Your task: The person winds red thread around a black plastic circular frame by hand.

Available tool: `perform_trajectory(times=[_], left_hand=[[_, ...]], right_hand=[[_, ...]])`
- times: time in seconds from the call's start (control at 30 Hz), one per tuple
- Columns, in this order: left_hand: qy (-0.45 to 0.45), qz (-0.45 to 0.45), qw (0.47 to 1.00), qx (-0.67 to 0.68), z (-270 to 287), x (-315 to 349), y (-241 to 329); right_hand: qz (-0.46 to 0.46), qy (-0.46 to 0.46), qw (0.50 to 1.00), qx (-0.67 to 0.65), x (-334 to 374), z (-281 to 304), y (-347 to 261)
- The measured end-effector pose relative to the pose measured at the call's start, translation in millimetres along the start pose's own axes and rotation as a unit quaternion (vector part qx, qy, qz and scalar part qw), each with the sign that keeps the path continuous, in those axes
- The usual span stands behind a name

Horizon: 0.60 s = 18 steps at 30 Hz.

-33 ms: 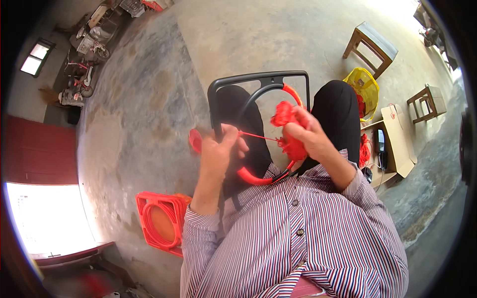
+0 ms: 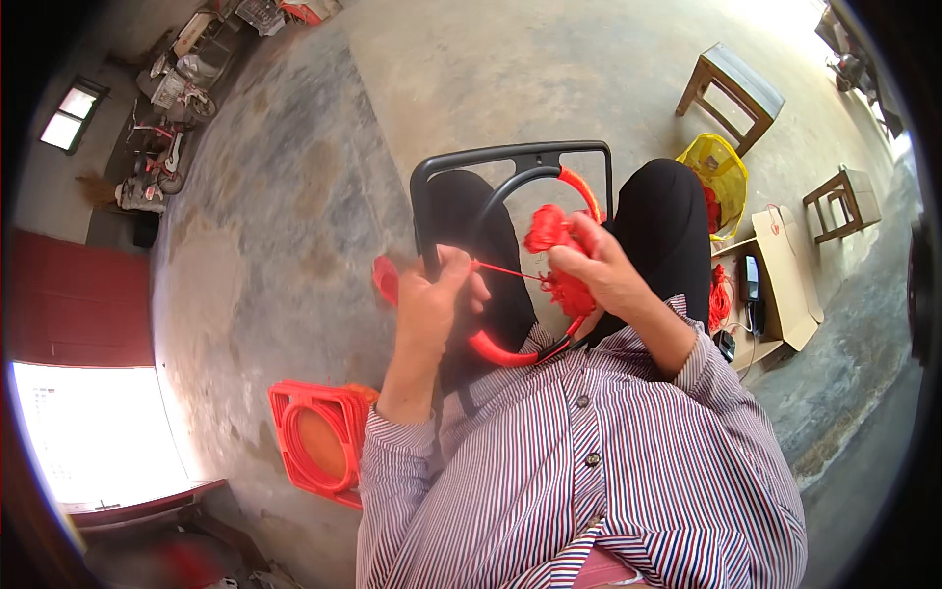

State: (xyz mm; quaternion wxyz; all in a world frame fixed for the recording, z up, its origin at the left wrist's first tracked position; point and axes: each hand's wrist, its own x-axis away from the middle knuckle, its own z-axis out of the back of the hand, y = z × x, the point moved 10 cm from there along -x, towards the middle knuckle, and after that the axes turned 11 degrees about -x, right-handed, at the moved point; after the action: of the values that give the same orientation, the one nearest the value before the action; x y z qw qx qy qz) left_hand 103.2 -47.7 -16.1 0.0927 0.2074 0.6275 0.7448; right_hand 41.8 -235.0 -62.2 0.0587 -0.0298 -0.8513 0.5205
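A black rectangular frame with a round ring [image 2: 505,191] inside it rests across my lap, and parts of the ring are covered in red. My left hand [image 2: 432,294] closes at the frame's left side, pinching a taut red cord [image 2: 510,271]. That cord runs to a loose bundle of red cord [image 2: 567,293] gripped in my right hand [image 2: 603,270], over the ring's right part. Beyond my left knuckles a red rounded piece [image 2: 385,280] sticks out; its other end is hidden.
Red square frames with round middles [image 2: 319,442] lie stacked on the floor at left. On the right are a yellow basket [image 2: 714,162], an open cardboard box [image 2: 790,285] with a red cord coil [image 2: 721,297], and two wooden stools [image 2: 741,83]. Vehicles [image 2: 172,162] line the far left wall.
My right hand and the cord bundle have shifted slightly to the left, toward my left hand. My left hand and the frame stay about where they were.
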Motion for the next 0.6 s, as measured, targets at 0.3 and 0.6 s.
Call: perform_trajectory(times=[0.3,0.6], left_hand=[[0.024,-0.192,0.949,-0.25,-12.0,13.7,45.7],[0.029,-0.247,0.962,-0.116,-20.5,16.0,64.5]], right_hand=[[-0.013,-0.096,0.993,-0.072,-40.0,-52.9,-17.5],[0.293,0.018,0.91,0.294,4.4,-53.6,-92.2]])
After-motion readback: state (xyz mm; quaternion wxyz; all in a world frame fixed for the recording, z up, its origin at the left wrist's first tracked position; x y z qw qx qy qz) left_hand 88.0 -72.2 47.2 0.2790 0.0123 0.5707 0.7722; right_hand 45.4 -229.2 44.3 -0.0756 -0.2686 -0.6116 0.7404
